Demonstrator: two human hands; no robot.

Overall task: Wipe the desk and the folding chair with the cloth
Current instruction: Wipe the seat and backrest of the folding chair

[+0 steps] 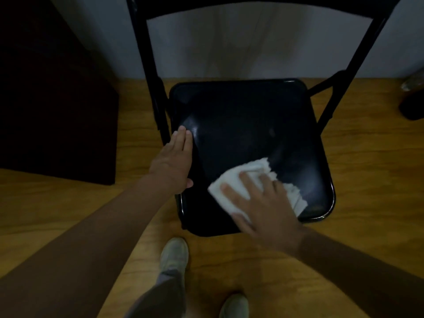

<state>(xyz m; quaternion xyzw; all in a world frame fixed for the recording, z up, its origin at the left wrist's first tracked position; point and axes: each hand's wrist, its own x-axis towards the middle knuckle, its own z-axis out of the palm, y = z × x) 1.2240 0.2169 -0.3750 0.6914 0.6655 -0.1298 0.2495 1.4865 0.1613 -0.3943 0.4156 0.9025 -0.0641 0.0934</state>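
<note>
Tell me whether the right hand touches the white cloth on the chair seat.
Touching. The head view shows the right hand laid flat on the white cloth, fingers spread, pressing it onto the black chair seat.

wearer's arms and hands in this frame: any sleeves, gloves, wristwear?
No sleeves show: the left forearm and right forearm are bare right to the frame edge. The left hand and right hand are ungloved. No watch, band or ring is visible, though the picture is dim. Below them are grey trousers and pale shoes.
</note>
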